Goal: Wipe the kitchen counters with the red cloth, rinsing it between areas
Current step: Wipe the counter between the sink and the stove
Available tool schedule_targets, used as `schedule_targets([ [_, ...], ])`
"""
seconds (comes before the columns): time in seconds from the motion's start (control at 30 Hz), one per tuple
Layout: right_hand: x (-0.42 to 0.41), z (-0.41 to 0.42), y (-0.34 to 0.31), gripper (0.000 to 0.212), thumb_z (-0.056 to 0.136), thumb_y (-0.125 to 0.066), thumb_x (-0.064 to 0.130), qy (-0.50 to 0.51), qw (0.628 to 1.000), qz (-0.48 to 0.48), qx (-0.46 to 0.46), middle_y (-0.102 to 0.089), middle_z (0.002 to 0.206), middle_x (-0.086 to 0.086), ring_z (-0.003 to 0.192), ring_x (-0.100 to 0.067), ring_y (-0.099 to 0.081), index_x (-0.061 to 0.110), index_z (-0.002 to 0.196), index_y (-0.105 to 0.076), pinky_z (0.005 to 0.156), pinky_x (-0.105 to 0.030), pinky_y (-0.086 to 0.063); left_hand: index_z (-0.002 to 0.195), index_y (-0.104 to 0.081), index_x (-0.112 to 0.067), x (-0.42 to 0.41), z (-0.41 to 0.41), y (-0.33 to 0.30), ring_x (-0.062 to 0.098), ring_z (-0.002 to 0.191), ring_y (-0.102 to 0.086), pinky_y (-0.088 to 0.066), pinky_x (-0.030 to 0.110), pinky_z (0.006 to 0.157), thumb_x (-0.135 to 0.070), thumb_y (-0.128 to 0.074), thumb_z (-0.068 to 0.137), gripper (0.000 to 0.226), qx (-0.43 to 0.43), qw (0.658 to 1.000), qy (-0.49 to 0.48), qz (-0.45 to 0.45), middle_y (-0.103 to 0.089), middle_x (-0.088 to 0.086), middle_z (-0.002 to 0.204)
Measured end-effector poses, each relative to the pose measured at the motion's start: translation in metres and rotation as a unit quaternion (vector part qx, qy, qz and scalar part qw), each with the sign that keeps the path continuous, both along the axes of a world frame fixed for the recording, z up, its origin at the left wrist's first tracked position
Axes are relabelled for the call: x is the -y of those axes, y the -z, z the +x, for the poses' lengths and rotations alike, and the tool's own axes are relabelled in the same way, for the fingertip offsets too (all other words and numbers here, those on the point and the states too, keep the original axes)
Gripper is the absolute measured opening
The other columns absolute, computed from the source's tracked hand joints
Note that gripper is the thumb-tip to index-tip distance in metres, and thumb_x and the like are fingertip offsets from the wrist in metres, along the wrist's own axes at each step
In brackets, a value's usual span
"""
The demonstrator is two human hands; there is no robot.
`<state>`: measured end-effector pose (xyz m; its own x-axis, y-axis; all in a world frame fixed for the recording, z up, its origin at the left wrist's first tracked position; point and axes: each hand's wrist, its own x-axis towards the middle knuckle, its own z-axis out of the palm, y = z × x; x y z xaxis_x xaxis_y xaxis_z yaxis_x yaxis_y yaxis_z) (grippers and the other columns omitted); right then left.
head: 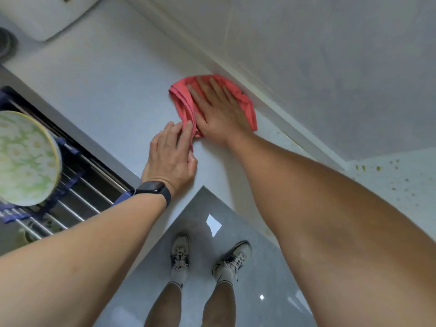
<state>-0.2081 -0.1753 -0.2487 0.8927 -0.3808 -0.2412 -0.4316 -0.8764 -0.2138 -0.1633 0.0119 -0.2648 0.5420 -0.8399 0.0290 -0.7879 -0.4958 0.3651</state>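
Observation:
The red cloth [182, 95] lies bunched on the pale counter [113, 86], close to the back wall in the corner. My right hand [219, 112] presses flat on top of it, fingers straight and spread. My left hand [171, 156], with a dark watch on the wrist, pinches the cloth's near edge between thumb and fingers. Part of the cloth is hidden under my right palm.
A sink [77, 175] with a metal roll-up rack sits at the left, holding a green floral plate [23, 159]. A white appliance [44, 17] stands at the far left. Greenish-yellow spatter [377, 168] dots the counter at right. Grey floor and my shoes show below.

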Motion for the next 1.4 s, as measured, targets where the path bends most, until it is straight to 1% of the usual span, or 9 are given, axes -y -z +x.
schedule_targets([
  [0.13, -0.011, -0.07, -0.001, 0.071, 0.099, -0.02, 0.055, 0.081, 0.997, -0.01, 0.007, -0.013, 0.173, -0.001, 0.16, -0.024, -0.007, 0.028, 0.165, -0.017, 0.129, -0.04, -0.001, 0.149, -0.042, -0.011, 0.001, -0.001, -0.006, 0.043, 0.139, -0.04, -0.033, 0.056, 0.114, -0.029, -0.045, 0.084, 0.067, -0.015, 1.0, 0.014, 0.013, -0.046, 0.017, 0.14],
  [0.27, -0.024, -0.166, -0.007, 0.069, 0.102, -0.014, 0.055, 0.175, 0.984, 0.003, -0.023, 0.004, 0.174, 0.003, 0.16, -0.019, 0.009, 0.031, 0.166, -0.003, 0.128, -0.04, 0.009, 0.123, -0.046, -0.011, 0.004, -0.003, -0.016, 0.044, 0.125, -0.043, -0.039, 0.056, 0.103, -0.023, -0.047, 0.084, 0.041, 0.007, 0.997, 0.035, 0.073, -0.046, 0.015, 0.125],
  [0.43, -0.092, -0.213, -0.002, 0.068, 0.105, -0.006, 0.055, 0.255, 0.965, -0.015, -0.054, 0.009, 0.173, -0.004, 0.159, -0.025, 0.012, 0.026, 0.166, 0.004, 0.128, -0.05, 0.005, 0.122, -0.046, -0.014, 0.004, -0.004, -0.021, 0.041, 0.125, -0.044, -0.039, 0.053, 0.103, -0.024, -0.048, 0.085, 0.038, 0.01, 0.994, 0.032, 0.1, -0.046, 0.013, 0.126],
  [0.6, -0.136, -0.22, -0.002, 0.068, 0.106, -0.013, 0.054, 0.239, 0.969, 0.001, -0.062, 0.004, 0.174, -0.006, 0.16, -0.027, 0.009, 0.025, 0.165, 0.0, 0.128, -0.051, 0.005, 0.131, -0.046, -0.014, 0.001, -0.003, -0.023, 0.041, 0.134, -0.039, -0.034, 0.054, 0.111, -0.025, -0.048, 0.087, 0.045, -0.003, 0.994, 0.038, 0.101, -0.044, 0.014, 0.134],
  [0.7, -0.132, -0.223, -0.003, 0.068, 0.107, -0.02, 0.054, 0.227, 0.972, -0.009, -0.056, 0.003, 0.174, -0.003, 0.16, -0.025, 0.008, 0.026, 0.166, -0.004, 0.129, -0.049, 0.005, 0.131, -0.047, -0.012, 0.001, -0.003, -0.022, 0.043, 0.132, -0.041, -0.035, 0.055, 0.108, -0.025, -0.047, 0.086, 0.047, -0.001, 0.994, 0.041, 0.097, -0.045, 0.015, 0.134],
  [0.93, -0.083, -0.214, 0.001, 0.07, 0.103, -0.026, 0.056, 0.168, 0.985, -0.012, -0.034, -0.003, 0.174, 0.002, 0.16, -0.021, 0.004, 0.028, 0.166, -0.012, 0.129, -0.049, 0.002, 0.132, -0.047, -0.011, 0.001, -0.005, -0.02, 0.044, 0.135, -0.038, -0.033, 0.056, 0.109, -0.028, -0.043, 0.084, 0.051, -0.011, 0.995, 0.039, 0.095, -0.044, 0.016, 0.137],
  [1.1, -0.041, -0.19, 0.001, 0.07, 0.102, -0.024, 0.057, 0.171, 0.985, -0.006, -0.026, -0.002, 0.174, 0.004, 0.16, -0.02, 0.005, 0.03, 0.166, -0.01, 0.129, -0.047, 0.004, 0.127, -0.048, -0.009, 0.004, -0.003, -0.019, 0.046, 0.126, -0.043, -0.039, 0.056, 0.101, -0.023, -0.05, 0.083, 0.046, 0.01, 0.994, 0.038, 0.102, -0.046, 0.018, 0.127],
  [1.23, -0.016, -0.174, 0.001, 0.069, 0.104, -0.028, 0.055, 0.183, 0.983, -0.008, -0.02, -0.001, 0.174, 0.003, 0.16, -0.02, 0.004, 0.03, 0.166, -0.009, 0.129, -0.043, 0.006, 0.129, -0.048, -0.01, 0.004, -0.003, -0.016, 0.045, 0.128, -0.042, -0.037, 0.057, 0.104, -0.022, -0.052, 0.083, 0.047, 0.005, 0.995, 0.034, 0.091, -0.045, 0.017, 0.129],
  [1.4, -0.015, -0.173, -0.001, 0.07, 0.104, -0.032, 0.055, 0.186, 0.982, 0.014, -0.008, 0.0, 0.174, 0.004, 0.16, -0.018, 0.004, 0.031, 0.166, -0.01, 0.129, -0.041, 0.006, 0.129, -0.047, -0.012, 0.004, -0.003, -0.019, 0.045, 0.127, -0.042, -0.037, 0.057, 0.105, -0.029, -0.04, 0.082, 0.05, 0.004, 0.996, 0.03, 0.086, -0.045, 0.016, 0.129],
])
